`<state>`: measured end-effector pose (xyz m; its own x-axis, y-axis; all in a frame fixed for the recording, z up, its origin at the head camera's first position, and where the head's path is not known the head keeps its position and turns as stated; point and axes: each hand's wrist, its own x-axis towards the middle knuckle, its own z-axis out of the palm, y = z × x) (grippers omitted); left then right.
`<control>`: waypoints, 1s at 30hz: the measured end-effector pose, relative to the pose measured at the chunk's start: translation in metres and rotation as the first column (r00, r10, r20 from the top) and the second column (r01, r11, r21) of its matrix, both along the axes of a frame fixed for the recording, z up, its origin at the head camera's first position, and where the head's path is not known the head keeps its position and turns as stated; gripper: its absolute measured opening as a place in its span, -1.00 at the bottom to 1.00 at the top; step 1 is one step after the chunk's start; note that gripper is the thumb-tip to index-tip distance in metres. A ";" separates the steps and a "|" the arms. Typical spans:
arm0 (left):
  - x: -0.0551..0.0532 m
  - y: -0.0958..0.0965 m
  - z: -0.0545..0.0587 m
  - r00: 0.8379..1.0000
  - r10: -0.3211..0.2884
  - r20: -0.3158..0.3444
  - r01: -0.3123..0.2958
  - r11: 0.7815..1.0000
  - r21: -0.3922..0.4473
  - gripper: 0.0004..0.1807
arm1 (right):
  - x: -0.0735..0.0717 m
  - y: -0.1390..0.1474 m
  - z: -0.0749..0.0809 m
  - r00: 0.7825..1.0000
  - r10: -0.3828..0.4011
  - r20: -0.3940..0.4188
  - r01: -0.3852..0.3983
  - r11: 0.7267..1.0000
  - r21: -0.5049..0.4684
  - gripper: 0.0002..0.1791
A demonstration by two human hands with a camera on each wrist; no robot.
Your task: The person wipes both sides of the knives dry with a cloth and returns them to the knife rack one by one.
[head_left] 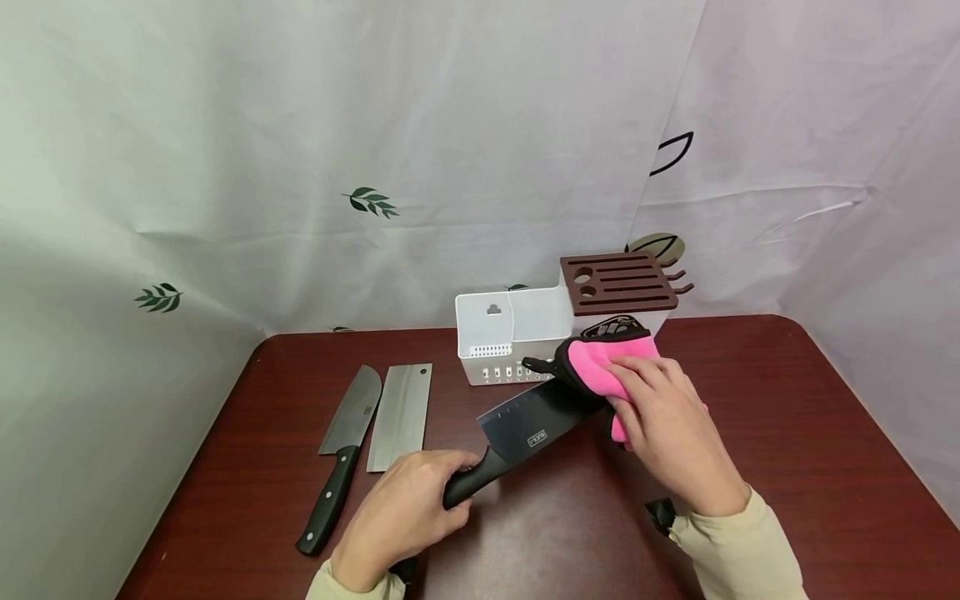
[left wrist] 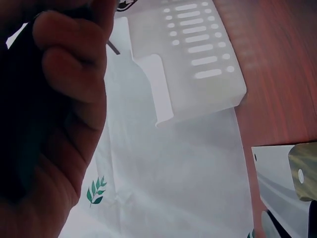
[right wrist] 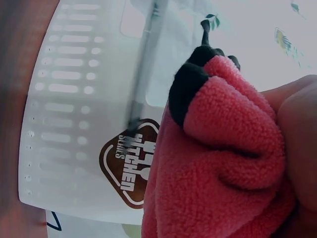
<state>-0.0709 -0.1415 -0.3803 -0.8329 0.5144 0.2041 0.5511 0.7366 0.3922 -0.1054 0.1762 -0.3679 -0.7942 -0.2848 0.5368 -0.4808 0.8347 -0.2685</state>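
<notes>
My left hand [head_left: 408,508] grips the black handle of a dark-bladed cleaver [head_left: 528,421], whose blade slants up to the right. A pink cloth [head_left: 603,367] with black trim and a hanging loop is bunched in my right hand [head_left: 671,429], against the far end of the blade. That end is hidden by the cloth. In the right wrist view the cloth [right wrist: 223,144] looks fluffy, and the blade appears as a blurred thin strip. Fingers [left wrist: 74,69] curl round the dark handle in the left wrist view.
A white knife holder [head_left: 487,367] with a brown slotted top [head_left: 622,283] stands at the table's back. Left of it lie a black-handled knife [head_left: 348,425] and a silver cleaver [head_left: 401,412], its lower end hidden by my left hand. A pale curtain [head_left: 450,125] hangs behind.
</notes>
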 end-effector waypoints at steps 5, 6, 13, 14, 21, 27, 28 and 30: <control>0.000 -0.001 -0.001 1.000 0.024 -0.009 -0.024 1.000 0.009 -0.65 | 0.002 0.001 0.001 1.000 -0.004 -0.009 0.004 1.000 -0.013 -0.58; 0.000 -0.002 -0.001 0.999 0.028 -0.019 -0.028 1.000 0.015 -0.65 | 0.001 0.001 0.001 1.000 0.000 -0.015 0.000 1.000 -0.017 -0.59; 0.000 -0.003 -0.003 0.993 0.022 -0.117 -0.015 0.998 0.058 -0.67 | 0.001 0.002 0.003 0.997 0.033 -0.077 -0.037 0.998 -0.055 -0.59; 0.000 -0.004 -0.004 0.992 0.018 -0.126 -0.011 0.998 0.060 -0.68 | 0.001 0.002 0.003 0.995 0.037 -0.088 -0.042 0.997 -0.060 -0.59; -0.002 -0.005 -0.004 0.992 0.026 -0.123 -0.019 0.998 0.057 -0.74 | -0.001 0.001 0.002 0.989 0.048 -0.136 -0.061 0.994 -0.093 -0.59; -0.002 -0.005 -0.002 0.988 0.060 -0.140 -0.053 0.997 0.057 -0.79 | -0.002 0.000 0.002 0.987 0.047 -0.153 -0.065 0.992 -0.110 -0.60; -0.002 -0.005 -0.003 0.988 0.063 -0.142 -0.055 0.997 0.059 -0.79 | -0.002 0.000 0.002 0.986 0.048 -0.158 -0.066 0.991 -0.113 -0.61; -0.002 -0.005 -0.003 0.987 0.065 -0.146 -0.056 0.996 0.064 -0.80 | -0.002 -0.001 0.003 0.985 0.050 -0.167 -0.070 0.990 -0.120 -0.61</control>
<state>-0.0730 -0.1464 -0.3833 -0.8204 0.4471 0.3564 0.5614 0.7482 0.3536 -0.1071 0.1755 -0.3653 -0.6764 -0.2516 0.6923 -0.5749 0.7678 -0.2827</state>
